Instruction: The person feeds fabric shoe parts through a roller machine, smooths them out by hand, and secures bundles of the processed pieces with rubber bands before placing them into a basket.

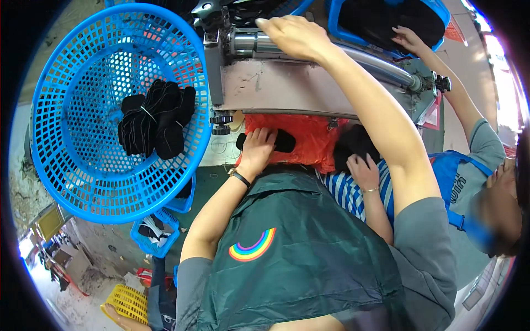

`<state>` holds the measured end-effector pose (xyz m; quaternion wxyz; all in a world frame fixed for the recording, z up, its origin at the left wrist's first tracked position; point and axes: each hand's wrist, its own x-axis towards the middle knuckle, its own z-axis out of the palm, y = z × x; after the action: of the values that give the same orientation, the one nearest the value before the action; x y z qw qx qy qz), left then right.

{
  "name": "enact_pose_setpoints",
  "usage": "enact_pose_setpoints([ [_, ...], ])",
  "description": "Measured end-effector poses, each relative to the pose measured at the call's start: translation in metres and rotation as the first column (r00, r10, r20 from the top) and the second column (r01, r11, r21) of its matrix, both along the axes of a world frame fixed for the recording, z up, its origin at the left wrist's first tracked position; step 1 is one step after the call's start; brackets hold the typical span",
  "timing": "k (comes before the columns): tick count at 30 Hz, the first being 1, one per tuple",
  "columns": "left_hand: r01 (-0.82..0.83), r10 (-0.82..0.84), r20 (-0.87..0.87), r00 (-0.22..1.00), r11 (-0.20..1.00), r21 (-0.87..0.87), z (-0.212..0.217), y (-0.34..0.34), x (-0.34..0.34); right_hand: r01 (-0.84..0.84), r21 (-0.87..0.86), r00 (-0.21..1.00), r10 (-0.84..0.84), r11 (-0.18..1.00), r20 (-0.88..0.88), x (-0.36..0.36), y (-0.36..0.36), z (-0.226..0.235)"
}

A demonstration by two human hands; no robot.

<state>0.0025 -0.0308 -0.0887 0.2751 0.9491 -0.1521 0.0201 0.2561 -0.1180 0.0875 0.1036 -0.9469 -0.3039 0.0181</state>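
A blue basket filled the upper left of the frame, with tied black bundles inside it. Near the centre, the left hand lay with its fingers curled round a black pad, grasping it over red cloth. At upper centre, the right hand was draped across a metal roller; whether its fingers gripped could not be told. Right of centre, a co-worker's hand was beside a dark piece, the other hand at a blue tub in the upper right.
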Motion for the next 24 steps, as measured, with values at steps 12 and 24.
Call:
enact_pose_setpoints([
  [12, 0.078, -0.034, 0.221, 0.975, 0.978, -0.194, 0.025, 0.021, -0.007, 0.063, 0.625, 0.990, 0.032, 0.778, -0.140, 0.037, -0.033, 0.061],
  [24, -0.524, -0.057, -0.556, 0.829, 0.263, -0.810, 0.153, 0.015, 0.001, 0.351, 0.633, 0.882, -0.016, 0.690, -0.471, 0.038, -0.083, 0.120],
])
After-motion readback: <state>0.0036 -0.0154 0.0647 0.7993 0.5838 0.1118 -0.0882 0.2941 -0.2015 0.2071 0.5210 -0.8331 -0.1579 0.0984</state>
